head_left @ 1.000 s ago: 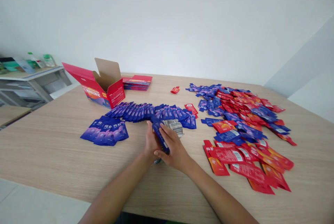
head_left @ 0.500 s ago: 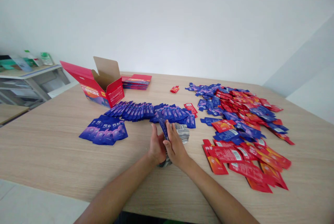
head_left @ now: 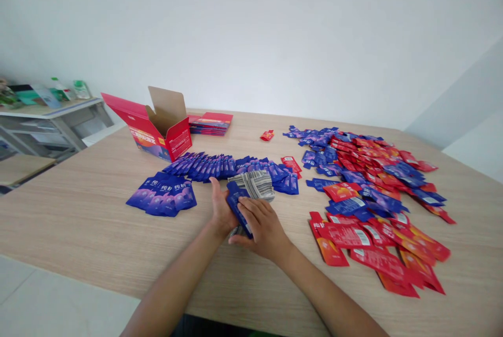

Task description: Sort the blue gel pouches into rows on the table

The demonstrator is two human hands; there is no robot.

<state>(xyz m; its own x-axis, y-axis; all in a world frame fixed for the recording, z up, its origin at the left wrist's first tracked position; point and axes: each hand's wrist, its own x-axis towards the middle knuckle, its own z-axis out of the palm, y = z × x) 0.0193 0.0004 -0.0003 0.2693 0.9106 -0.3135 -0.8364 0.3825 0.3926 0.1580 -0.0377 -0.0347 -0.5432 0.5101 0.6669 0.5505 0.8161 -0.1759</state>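
Note:
A dark blue sachet [head_left: 238,206] is sandwiched between my two hands over a grey striped cloth [head_left: 253,184]. My left hand [head_left: 222,211] lies beneath it, palm tilted up, thumb sticking out and its other fingers mostly hidden. My right hand [head_left: 263,224] presses on the sachet from above, fingers together and bent over its face. Whether more than one sachet is held I cannot tell. Just beyond the cloth runs an overlapping row of blue sachets [head_left: 212,166]. To the left, several blue sachets [head_left: 163,194] lie fanned out.
An open red carton [head_left: 157,130] stands at the back left beside a stack of flat red cartons [head_left: 212,123]. On the right spreads a heap of red and blue sachets [head_left: 361,159], with red sachets [head_left: 377,248] nearer me. One red sachet [head_left: 267,135] lies apart near the wall.
The sachet between my hands has gone from nearly edge-on to tilted flatter, showing its blue face. My right hand has turned over on top of it, and my left hand has shifted left.

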